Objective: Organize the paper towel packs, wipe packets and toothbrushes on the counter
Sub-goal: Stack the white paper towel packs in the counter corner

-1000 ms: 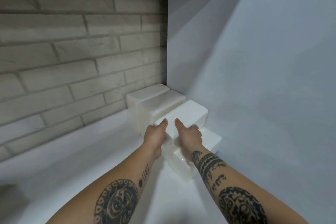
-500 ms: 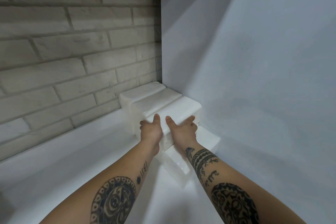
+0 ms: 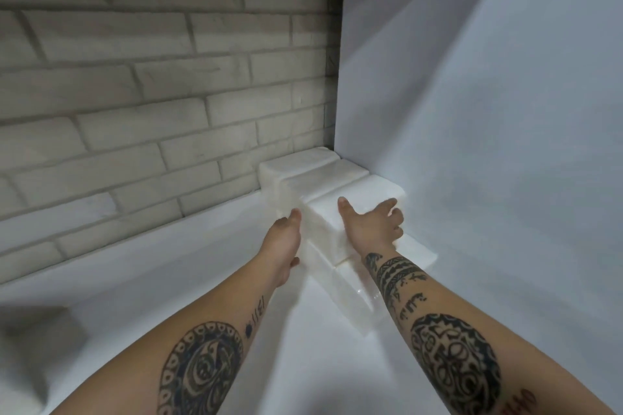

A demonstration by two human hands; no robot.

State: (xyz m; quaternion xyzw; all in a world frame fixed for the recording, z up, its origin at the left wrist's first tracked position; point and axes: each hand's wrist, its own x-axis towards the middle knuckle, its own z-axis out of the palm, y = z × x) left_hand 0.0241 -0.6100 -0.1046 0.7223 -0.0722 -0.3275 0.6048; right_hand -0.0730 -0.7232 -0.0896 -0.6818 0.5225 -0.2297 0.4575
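Several white paper towel packs stand in a row in the counter's far corner: a back pack (image 3: 296, 161), a middle pack (image 3: 325, 178) and a front upright pack (image 3: 359, 200). Lower packs (image 3: 350, 293) lie flat in front of them. My left hand (image 3: 285, 241) presses against the left side of the front upright pack, thumb up. My right hand (image 3: 371, 224) rests on that pack's top, with its spread fingers reaching over the right edge. No wipe packets or toothbrushes are in view.
A pale brick wall (image 3: 135, 94) runs behind the white counter (image 3: 202, 263). A plain white panel (image 3: 488, 145) closes the right side. A blurred grey object (image 3: 33, 344) sits at the lower left edge.
My hands, close together on the front of the pack before, have spread apart: the left to its left side, the right across its top toward the right edge.
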